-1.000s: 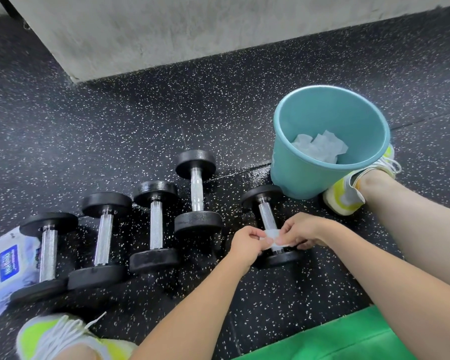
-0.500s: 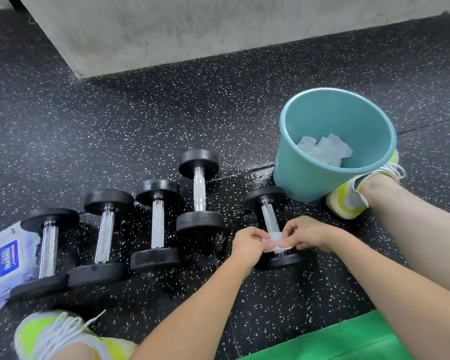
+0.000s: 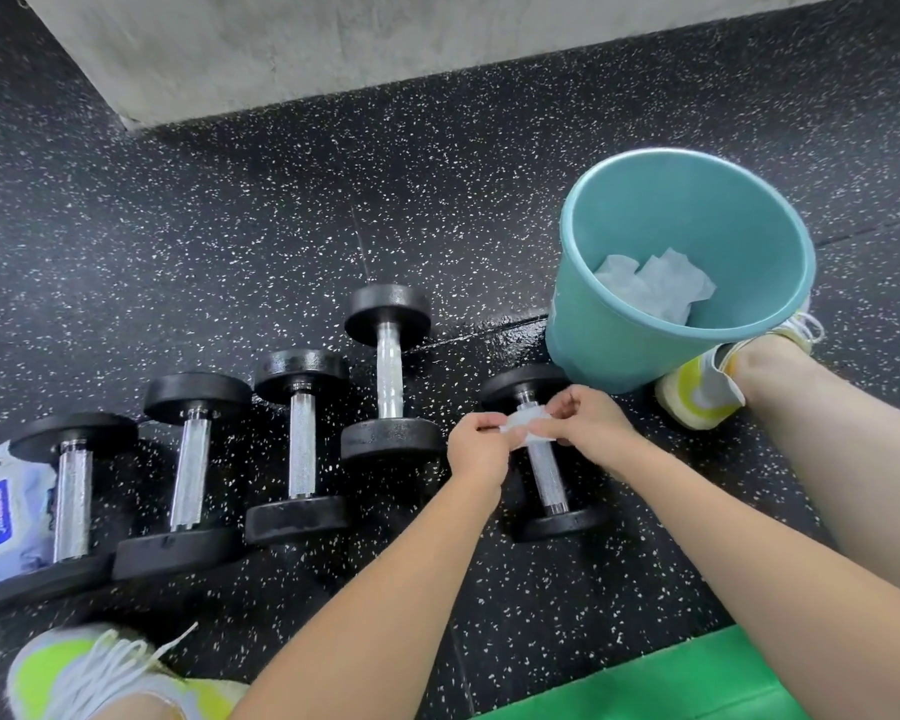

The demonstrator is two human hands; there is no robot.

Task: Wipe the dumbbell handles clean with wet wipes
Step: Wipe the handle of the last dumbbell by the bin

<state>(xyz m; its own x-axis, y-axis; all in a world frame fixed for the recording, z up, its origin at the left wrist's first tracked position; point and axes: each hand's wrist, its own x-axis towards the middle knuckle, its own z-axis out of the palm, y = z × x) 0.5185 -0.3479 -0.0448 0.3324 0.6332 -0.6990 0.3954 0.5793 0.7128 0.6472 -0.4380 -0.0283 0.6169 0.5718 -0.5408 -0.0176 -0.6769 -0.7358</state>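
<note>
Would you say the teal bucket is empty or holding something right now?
Not empty: crumpled white wipes lie at the bottom of the teal bucket.

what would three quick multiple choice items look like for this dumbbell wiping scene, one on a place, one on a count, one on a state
1. Where does the wipes pack lie?
A. inside the bucket
B. at the far left, beside the leftmost dumbbell
C. on the green mat

2. How many dumbbells are on the floor?
A. three
B. five
C. seven

3. What is the state of the wet wipe?
A. pinched by both hands round a dumbbell handle
B. lying loose on the floor
C. sealed in its pack

Answers:
1 B, it lies against the leftmost dumbbell.
2 B, four lie in a row and a fifth by the teal bucket.
3 A, the left hand and right hand hold it there.
</note>
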